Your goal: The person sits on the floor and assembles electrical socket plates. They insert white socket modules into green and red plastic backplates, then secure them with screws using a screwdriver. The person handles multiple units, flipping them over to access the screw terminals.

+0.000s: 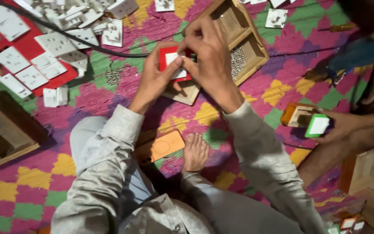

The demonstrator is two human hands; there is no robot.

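The red square plastic box with a white socket plate (172,62) is held over the small wooden block (182,91), left hand (152,80) steadying its side, right hand (208,56) fingers pinching the plate to seat it.

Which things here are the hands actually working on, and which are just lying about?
In use: left hand and right hand together hold the red-and-white switch piece.

Lying about: white switch plates, wooden tray of screws, black cable, orange flat piece.
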